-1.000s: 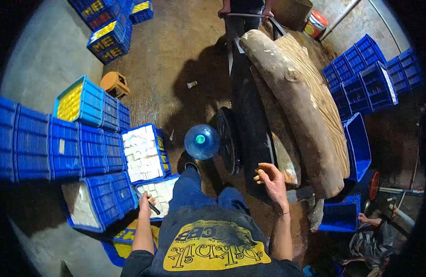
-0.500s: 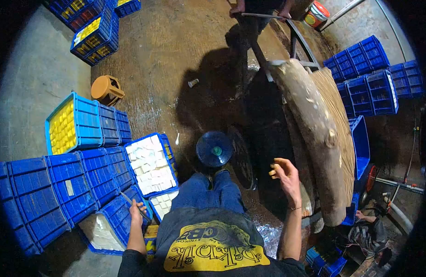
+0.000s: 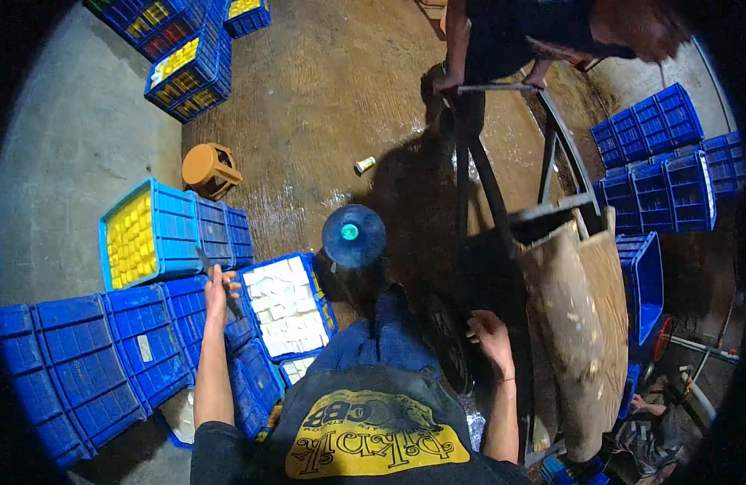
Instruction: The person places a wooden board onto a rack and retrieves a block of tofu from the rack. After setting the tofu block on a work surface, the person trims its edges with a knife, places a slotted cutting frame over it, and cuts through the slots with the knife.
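Observation:
My left hand [image 3: 219,293] is closed around a knife [image 3: 203,260], its dark narrow blade pointing up past the fingers. It hovers over the blue crates, near a light-blue crate [image 3: 175,222] packed with yellow blocks and a blue crate of white blocks [image 3: 282,305]. My right hand [image 3: 490,335] hangs beside the cart, fingers loosely bent and apart, with nothing visible in it. On the cart [image 3: 567,206] lie big logs [image 3: 563,299]. A blue water jug [image 3: 354,236] stands on the floor ahead of my feet.
Another person's hands [image 3: 537,81] grip the cart's handle. A second person [image 3: 649,432] is low at the bottom right. An orange stool [image 3: 202,166] and a small cup [image 3: 365,165] are on the wet floor. Stacked blue crates [image 3: 648,125] line the right wall; more crates [image 3: 191,73] stand at upper left.
My left hand has risen with the knife toward the light-blue crate. My right hand has lowered slightly. The cart of logs has shifted toward me, and the person at its handle has come closer.

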Tool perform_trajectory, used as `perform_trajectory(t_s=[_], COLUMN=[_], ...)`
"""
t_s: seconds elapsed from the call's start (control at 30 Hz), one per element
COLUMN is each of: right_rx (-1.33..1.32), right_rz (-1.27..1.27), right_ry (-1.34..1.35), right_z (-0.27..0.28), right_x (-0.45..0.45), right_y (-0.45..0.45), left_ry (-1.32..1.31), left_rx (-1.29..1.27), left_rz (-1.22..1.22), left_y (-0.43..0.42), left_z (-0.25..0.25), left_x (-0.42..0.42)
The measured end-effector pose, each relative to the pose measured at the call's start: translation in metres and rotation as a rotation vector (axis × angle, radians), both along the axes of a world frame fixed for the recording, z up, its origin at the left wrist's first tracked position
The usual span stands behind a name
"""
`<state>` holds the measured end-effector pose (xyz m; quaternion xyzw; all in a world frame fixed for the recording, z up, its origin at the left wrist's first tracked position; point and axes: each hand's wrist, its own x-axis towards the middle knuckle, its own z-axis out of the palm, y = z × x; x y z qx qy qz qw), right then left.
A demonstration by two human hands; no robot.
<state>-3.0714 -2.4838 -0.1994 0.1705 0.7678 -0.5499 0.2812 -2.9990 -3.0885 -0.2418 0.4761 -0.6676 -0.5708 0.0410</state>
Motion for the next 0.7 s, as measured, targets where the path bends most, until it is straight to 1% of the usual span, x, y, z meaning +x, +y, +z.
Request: perform_trajectory(t_s=[0.07,0.1,0.17,0.2,0.27,0.3,0.33,0.37,0.4,0.43,0.47,0.5,0.53,0.57,0.6,0.63,0.67,0.7], right_rx=[0.033,0.027,-0.049,-0.059,-0.046,-0.088,-0.083,-0.151,-0.170,-0.074,-0.043,-0.025,-0.017,0.046,0.034,-0.072,-0.111,-0.230], right_rz=[0.098,0.095,0.156,0.155,0.139,0.135,0.222,0.278,0.401,0.517,0.637,0.762,0.856,0.947,0.958,0.901,0.882,0.783], right_ry=[0.021,0.024,0.094,0.102,0.033,0.015,0.010,0.021,0.011,0.256,0.356,0.489,0.433,0.418,0.395,0.507,0.520,0.612], right_z=[-0.009,-0.014,-0.027,-0.035,-0.050,-0.055,-0.064,-0.060,-0.058,-0.079,-0.084,-0.095,-0.080,-0.060,-0.040,-0.027,-0.023,-0.035], right_x=[-0.011,-0.017,-0.033,-0.045,-0.075,-0.091,-0.112,-0.135,-0.162,-0.185,-0.211,-0.232,-0.251,-0.267,-0.276,-0.281,-0.288,-0.286], right_y=[-0.013,-0.020,-0.032,-0.041,-0.064,-0.079,-0.095,-0.121,-0.151,-0.185,-0.216,-0.248,-0.270,-0.287,-0.295,-0.293,-0.291,-0.289], left_ry=[0.026,0.033,0.068,0.055,0.041,0.012,-0.010,-0.036,-0.114,-0.028,-0.093,-0.088,0.008,-0.187,-0.355,-0.443,-0.496,-0.506], left_rx=[-0.005,-0.007,-0.010,0.001,0.002,-0.008,-0.014,-0.053,-0.054,0.010,0.016,0.015,0.272,0.184,0.162,0.161,0.162,0.147], left_rz=[-0.089,-0.110,-0.149,-0.134,-0.131,-0.102,-0.093,-0.014,0.078,0.168,0.249,0.257,0.299,0.344,0.396,0.394,0.356,0.284], left_y=[0.002,0.006,0.012,0.013,0.009,0.009,0.004,0.011,0.014,0.016,0.008,0.006,-0.023,-0.004,0.012,0.013,0.008,-0.002], left_z=[0.004,0.005,0.009,0.009,0.002,0.004,0.005,0.021,0.033,0.043,0.037,0.031,-0.009,-0.002,0.009,0.012,0.007,0.004], left_x=[-0.026,-0.035,-0.052,-0.056,-0.052,-0.047,-0.034,-0.022,0.001,0.027,0.065,0.104,0.175,0.182,0.169,0.146,0.104,0.054])
